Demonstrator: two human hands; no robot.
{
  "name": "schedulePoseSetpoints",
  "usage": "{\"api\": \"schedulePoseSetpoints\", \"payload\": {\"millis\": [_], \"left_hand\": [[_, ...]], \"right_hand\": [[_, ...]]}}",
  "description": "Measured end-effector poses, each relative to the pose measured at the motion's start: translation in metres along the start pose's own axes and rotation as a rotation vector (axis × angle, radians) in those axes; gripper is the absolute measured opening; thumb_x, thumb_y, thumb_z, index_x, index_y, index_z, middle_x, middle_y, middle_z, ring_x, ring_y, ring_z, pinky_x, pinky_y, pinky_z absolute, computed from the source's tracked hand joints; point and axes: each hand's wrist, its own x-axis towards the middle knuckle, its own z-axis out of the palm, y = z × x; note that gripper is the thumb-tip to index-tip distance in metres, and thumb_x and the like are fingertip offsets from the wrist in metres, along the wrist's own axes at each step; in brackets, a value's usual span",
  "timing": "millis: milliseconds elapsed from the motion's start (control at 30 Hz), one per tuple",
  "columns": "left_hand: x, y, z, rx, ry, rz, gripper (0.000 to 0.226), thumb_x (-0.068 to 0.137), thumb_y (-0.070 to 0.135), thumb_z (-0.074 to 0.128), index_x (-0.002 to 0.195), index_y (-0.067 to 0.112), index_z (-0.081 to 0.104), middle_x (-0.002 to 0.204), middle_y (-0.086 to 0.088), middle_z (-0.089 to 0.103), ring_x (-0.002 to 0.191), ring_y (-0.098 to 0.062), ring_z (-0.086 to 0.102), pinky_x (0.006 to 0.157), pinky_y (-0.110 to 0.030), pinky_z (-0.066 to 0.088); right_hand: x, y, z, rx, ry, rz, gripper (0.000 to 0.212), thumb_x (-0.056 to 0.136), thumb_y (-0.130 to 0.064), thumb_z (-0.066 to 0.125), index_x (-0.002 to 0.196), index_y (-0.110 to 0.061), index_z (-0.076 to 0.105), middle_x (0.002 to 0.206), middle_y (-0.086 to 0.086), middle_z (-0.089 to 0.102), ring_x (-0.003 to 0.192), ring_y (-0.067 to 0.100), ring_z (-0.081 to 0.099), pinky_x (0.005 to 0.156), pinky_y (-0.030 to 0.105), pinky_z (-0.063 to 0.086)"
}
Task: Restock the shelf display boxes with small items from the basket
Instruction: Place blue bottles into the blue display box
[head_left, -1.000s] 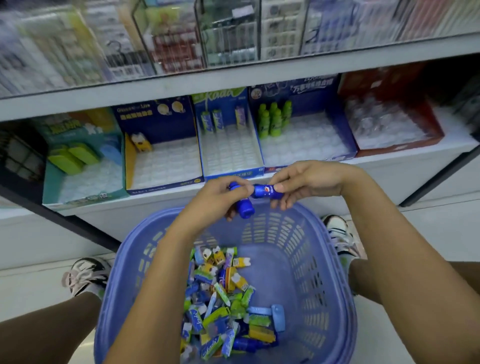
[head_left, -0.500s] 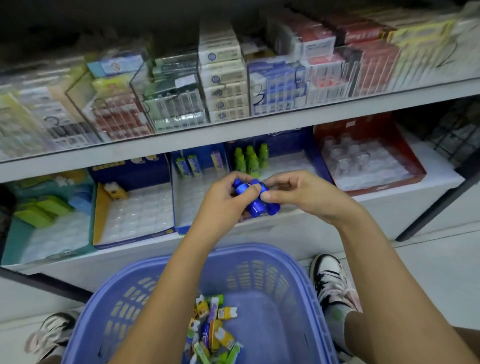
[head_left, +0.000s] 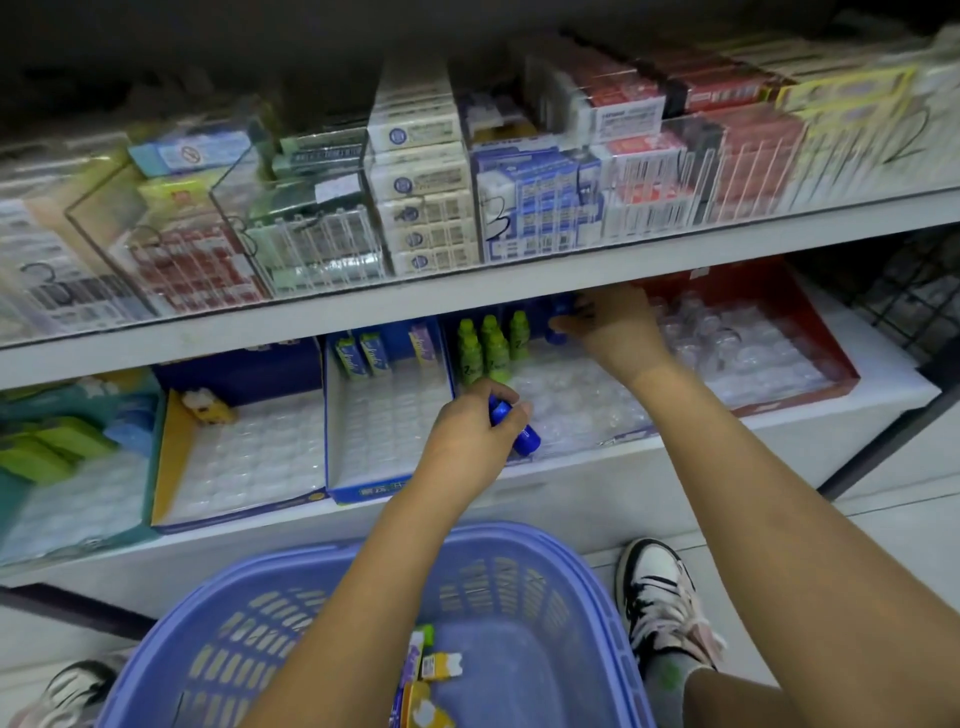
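Observation:
My right hand (head_left: 613, 327) reaches deep into the blue display box (head_left: 582, 410) on the lower shelf and pinches a small blue bottle (head_left: 560, 310) at the back row, right of several green bottles (head_left: 488, 345). My left hand (head_left: 467, 441) hovers at the front of the same box, shut on other small blue bottles (head_left: 514, 426). The purple basket (head_left: 509, 571) sits on the floor below my arms, with a few small coloured packets (head_left: 434, 670) showing in it.
Left of that box stand a blue box with stick packs (head_left: 384, 415), a yellow-sided box (head_left: 239, 452) and a teal box (head_left: 67, 467). A red box of clear items (head_left: 753, 343) is on the right. The upper shelf edge (head_left: 467, 291) overhangs closely. My shoes (head_left: 660, 592) flank the basket.
My hands have parted. The right one has carried a blue bottle forward into the back of the blue box; the left has stayed near the front with the others. The view has tilted up.

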Motion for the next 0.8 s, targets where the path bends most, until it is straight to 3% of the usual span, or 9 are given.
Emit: {"api": "schedulePoseSetpoints", "payload": {"millis": [133,200,300,467,533,600,700,733,800], "left_hand": [[0.001,0.0,0.0,0.034,-0.019,-0.023,0.014,0.09,0.041,0.058,0.094,0.028,0.055,0.098,-0.003,0.063,0.082,-0.023,0.066,0.075,-0.041,0.057],[0.001,-0.001,-0.001,0.039,-0.022,-0.018,0.013,0.09,0.042,0.057,0.094,0.029,0.055,0.098,-0.002,0.063,0.082,-0.022,0.066,0.076,-0.041,0.057],[0.001,-0.002,0.0,0.028,-0.027,-0.014,0.013,0.09,0.041,0.057,0.094,0.029,0.054,0.098,-0.001,0.062,0.082,-0.021,0.066,0.076,-0.042,0.057],[0.0,-0.003,0.001,0.023,-0.038,-0.002,0.019,0.089,0.042,0.059,0.1,0.028,0.053,0.099,-0.001,0.061,0.083,-0.02,0.065,0.076,-0.04,0.057],[0.0,-0.005,0.001,0.087,-0.044,0.038,0.028,0.085,0.045,0.063,0.104,0.029,0.051,0.089,0.006,0.057,0.076,-0.013,0.059,0.067,-0.029,0.053],[-0.001,-0.006,0.0,0.162,-0.07,0.074,0.037,0.081,0.046,0.067,0.109,0.031,0.048,0.08,0.015,0.051,0.068,-0.004,0.052,0.057,-0.017,0.039],[-0.002,-0.004,0.001,0.127,-0.105,0.073,0.049,0.079,0.042,0.072,0.118,0.031,0.044,0.081,0.017,0.05,0.066,-0.002,0.051,0.056,-0.015,0.036],[-0.003,-0.002,0.002,0.076,-0.093,0.061,0.053,0.077,0.038,0.074,0.12,0.029,0.044,0.083,0.016,0.052,0.068,-0.003,0.053,0.059,-0.017,0.04],[-0.005,-0.001,0.006,-0.066,-0.036,0.023,0.054,0.072,0.027,0.081,0.116,0.024,0.05,0.087,0.01,0.058,0.075,-0.01,0.06,0.068,-0.02,0.051]], "right_hand": [[0.015,0.01,0.011,0.004,-0.115,-0.063,0.019,0.072,-0.002,0.071,0.09,-0.005,0.065,0.096,0.021,0.068,0.092,0.034,0.064,0.084,0.051,0.05],[0.023,0.013,0.014,-0.017,-0.143,-0.068,0.021,0.072,-0.005,0.072,0.09,-0.011,0.064,0.097,0.018,0.068,0.094,0.032,0.064,0.086,0.046,0.051],[0.03,0.016,0.019,-0.161,-0.109,-0.069,0.029,0.071,-0.015,0.076,0.098,-0.008,0.068,0.103,0.011,0.068,0.099,0.026,0.062,0.079,0.027,0.045],[0.029,0.017,0.024,-0.258,-0.168,-0.12,0.025,0.072,-0.012,0.071,0.092,0.001,0.065,0.095,0.018,0.068,0.092,0.033,0.063,0.082,0.044,0.051],[0.032,0.017,0.026,-0.355,-0.159,-0.128,0.026,0.073,-0.018,0.071,0.094,-0.004,0.066,0.098,0.014,0.067,0.095,0.03,0.062,0.079,0.034,0.05],[0.033,0.013,0.028,-0.413,-0.146,-0.108,0.026,0.074,-0.022,0.072,0.097,-0.009,0.066,0.102,0.012,0.067,0.099,0.029,0.06,0.073,0.027,0.043],[0.03,0.013,0.029,-0.293,-0.15,-0.046,0.026,0.074,-0.016,0.073,0.097,-0.006,0.066,0.103,0.014,0.068,0.1,0.029,0.062,0.083,0.033,0.049],[0.027,0.015,0.027,-0.201,-0.158,-0.01,0.03,0.073,-0.013,0.074,0.099,-0.005,0.065,0.103,0.013,0.068,0.099,0.028,0.063,0.086,0.037,0.05],[0.015,0.015,0.019,0.001,-0.152,0.089,0.043,0.07,-0.011,0.079,0.109,-0.005,0.061,0.1,0.008,0.066,0.094,0.022,0.064,0.082,0.032,0.051]]}}
